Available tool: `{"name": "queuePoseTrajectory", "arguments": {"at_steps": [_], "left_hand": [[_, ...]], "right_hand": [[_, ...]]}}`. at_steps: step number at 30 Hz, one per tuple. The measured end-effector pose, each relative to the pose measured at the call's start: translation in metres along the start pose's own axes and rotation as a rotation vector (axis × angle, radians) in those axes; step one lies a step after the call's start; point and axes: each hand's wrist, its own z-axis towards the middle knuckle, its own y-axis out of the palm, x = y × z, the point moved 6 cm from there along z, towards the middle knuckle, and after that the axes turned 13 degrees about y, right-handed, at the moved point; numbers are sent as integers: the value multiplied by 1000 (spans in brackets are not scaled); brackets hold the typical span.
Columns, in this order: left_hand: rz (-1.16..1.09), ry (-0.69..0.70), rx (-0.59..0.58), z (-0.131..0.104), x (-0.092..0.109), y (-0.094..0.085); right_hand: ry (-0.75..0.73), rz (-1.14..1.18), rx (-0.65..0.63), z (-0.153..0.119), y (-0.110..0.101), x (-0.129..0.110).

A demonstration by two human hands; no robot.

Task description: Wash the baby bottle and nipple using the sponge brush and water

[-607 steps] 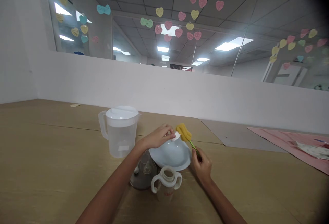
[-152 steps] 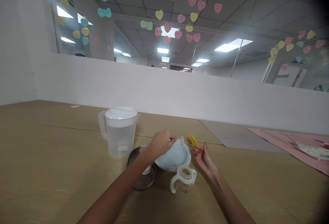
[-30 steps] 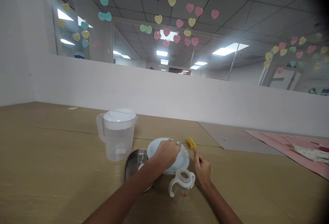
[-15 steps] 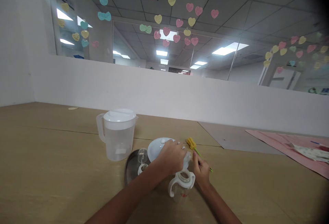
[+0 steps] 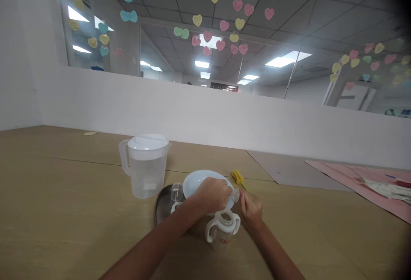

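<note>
My left hand (image 5: 213, 194) is a closed fist over the near side of a white bowl (image 5: 192, 181). From its finger side sticks out a clear, teat-like bottle nipple (image 5: 235, 195). My right hand (image 5: 251, 209) is also closed, its thumb and fingertips pressed against the other end of that piece. Just below and between the hands stands a clear baby bottle (image 5: 221, 239) with a white two-handled collar and an uncovered mouth. A yellow sponge brush (image 5: 238, 177) lies behind my right hand, which hides most of its green handle.
Left of the bowl, a dark round tray (image 5: 159, 211) bears a clear cap (image 5: 176, 192) and a white ring-like part (image 5: 175, 207), partly behind my left arm. A lidded pitcher of water (image 5: 148, 171) stands further left. Grey and pink sheets (image 5: 340, 171) cover the table's right side.
My hands have shifted slightly, and the clear nipple shows more plainly between them. A small white thing seen at the bowl's far side no longer shows. More of the brush handle is hidden.
</note>
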Motion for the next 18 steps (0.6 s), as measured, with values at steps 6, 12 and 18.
{"name": "queuePoseTrajectory", "arguments": {"at_steps": [6,12,18], "left_hand": [[-35,-4,41,-4,-11,1],[-156,-35,50,-11,-27,1],[-246,-33,57,-16,-35,-6]], "right_hand": [[-138,-57,71,0,2,-5],[-170,-72,56,2,2,-5],[-51,-89,-61,1,10,9]]}}
